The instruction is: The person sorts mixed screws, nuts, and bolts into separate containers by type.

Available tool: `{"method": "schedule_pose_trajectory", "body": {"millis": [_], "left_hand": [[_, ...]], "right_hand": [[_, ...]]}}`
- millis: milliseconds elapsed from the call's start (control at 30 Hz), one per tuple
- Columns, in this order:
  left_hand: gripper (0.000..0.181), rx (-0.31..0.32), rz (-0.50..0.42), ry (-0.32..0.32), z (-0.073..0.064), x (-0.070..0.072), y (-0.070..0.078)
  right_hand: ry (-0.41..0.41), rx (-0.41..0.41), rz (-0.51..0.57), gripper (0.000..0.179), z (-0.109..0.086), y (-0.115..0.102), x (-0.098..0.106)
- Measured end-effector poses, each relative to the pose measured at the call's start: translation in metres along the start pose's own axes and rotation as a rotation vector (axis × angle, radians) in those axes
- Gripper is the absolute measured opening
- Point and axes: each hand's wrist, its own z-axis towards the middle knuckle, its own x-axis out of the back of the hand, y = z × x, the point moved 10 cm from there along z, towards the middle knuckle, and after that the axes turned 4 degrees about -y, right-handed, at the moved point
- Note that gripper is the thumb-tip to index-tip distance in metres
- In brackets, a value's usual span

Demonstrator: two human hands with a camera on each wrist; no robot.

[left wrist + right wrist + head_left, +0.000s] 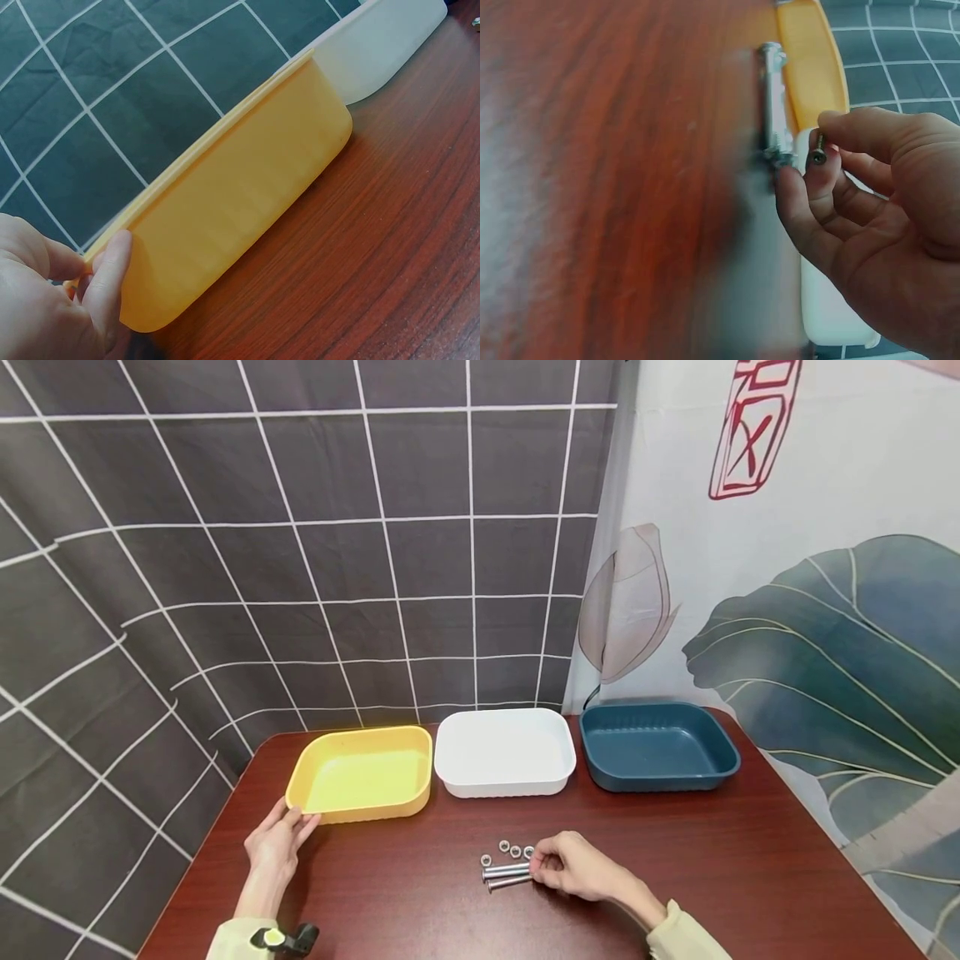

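My left hand [273, 845] pinches the near left corner of a yellow tray [360, 814]; in the left wrist view its thumb lies on the tray's outer wall. At the right end of a small group of metal bolts [507, 872], my right hand [577, 867] is low over the table. Between its thumb and index finger, in the right wrist view, it pinches a small screw [820, 156] with a round head. Several hex nuts [515, 852] lie just behind the bolts, close to the right fingertips.
A white tray [502, 790] stands in the middle at the back of the dark red table [420, 902], beside the yellow one. To its right is a dark blue tray [660, 783]. A grey gridded cloth [427, 560] and a printed white curtain [675, 460] hang behind.
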Motion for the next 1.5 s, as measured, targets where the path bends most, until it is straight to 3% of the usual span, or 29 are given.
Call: {"method": "schedule_pose_trajectory", "body": {"millis": [133, 633, 900, 1267, 1500], "left_hand": [[0.059, 0.001, 0.003, 0.004, 0.002, 0.001, 0.001], [0.057, 0.004, 0.026, 0.007, 0.000, 0.002, 0.000], [0.060, -0.007, 0.024, 0.019, 0.000, 0.002, -0.002], [0.061, -0.013, 0.031, 0.014, 0.000, 0.002, -0.002], [0.061, -0.011, 0.035, 0.014, 0.000, 0.002, 0.001]], "right_hand": [[0.011, -0.027, 0.108, 0.012, 0.008, 0.000, 0.005], [0.011, -0.049, 0.190, 0.005, 0.073, -0.024, 0.009], [0.058, -0.085, 0.240, 0.010, 0.111, -0.025, 0.007], [0.111, -0.139, 0.360, 0.011, 0.146, -0.026, 0.004], [0.127, -0.166, 0.379, 0.012, 0.169, -0.034, 0.002]]}}
